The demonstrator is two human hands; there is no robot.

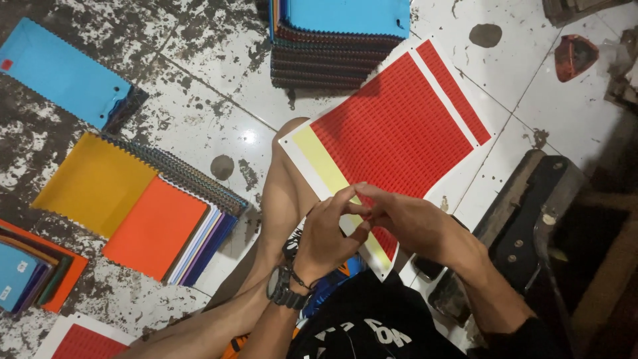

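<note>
Over knee, left hand (323, 236) and right hand (407, 223) pinch edge of red sheet (399, 126); swatch stacks (156, 199) on floor (199, 100).

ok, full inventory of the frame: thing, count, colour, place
sticker sheet: 1, red with a yellow strip, resting on the knee, centre
fabric swatch stacks: 5; blue-topped top centre, blue-topped top left, yellow-topped left, orange-topped beside it, blue and orange at lower left edge
second red sheet: 1, bottom left
tiled floor: white, stained
wristwatch: 1, dark, left wrist
left hand, right hand: fingertips together at the sheet's near edge
</note>
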